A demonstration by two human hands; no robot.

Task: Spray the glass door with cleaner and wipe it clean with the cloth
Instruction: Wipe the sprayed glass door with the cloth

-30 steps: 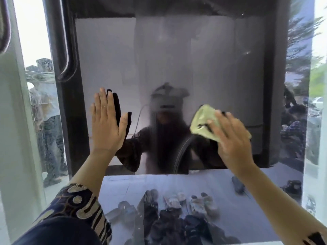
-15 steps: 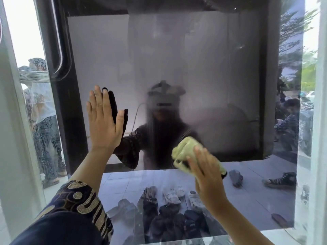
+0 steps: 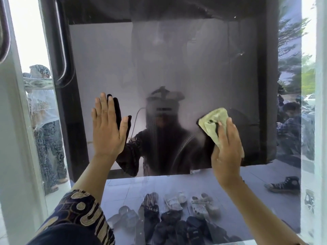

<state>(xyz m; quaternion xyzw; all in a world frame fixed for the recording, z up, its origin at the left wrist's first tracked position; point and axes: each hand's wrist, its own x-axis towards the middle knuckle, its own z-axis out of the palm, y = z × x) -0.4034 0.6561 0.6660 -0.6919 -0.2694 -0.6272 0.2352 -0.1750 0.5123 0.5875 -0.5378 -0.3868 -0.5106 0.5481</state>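
The glass door [image 3: 177, 68] is being wiped, and no spray bottle is being shown in this view, so the step in hand is judged to be the wiping one. A yellow-green cloth [image 3: 214, 121] is being pressed flat against the pane by the right hand [image 3: 227, 147], at mid height and right of the pane's centre. The cloth is being pinned under the palm and the 4 fingers [image 3: 230, 128], which are being held straight and close together; nothing is being pinched, and the thumb is being kept along the hand's left edge. Most of the cloth is being left exposed above and to the left of the fingertips, with its long axis running from upper left to lower right.

The left hand [image 3: 108, 128] is being laid open on the glass further left, fingers together and pointing up, thumb spread to the right; it is probably being used as a brace.

A hazy grey film is being seen over the middle and upper pane, above and left of the cloth. The next stroke is therefore judged to be needed up and leftward, cloth leading, by the right hand, which alone is carrying the cloth. Shoes [image 3: 177, 220] are being seen through the lower glass.
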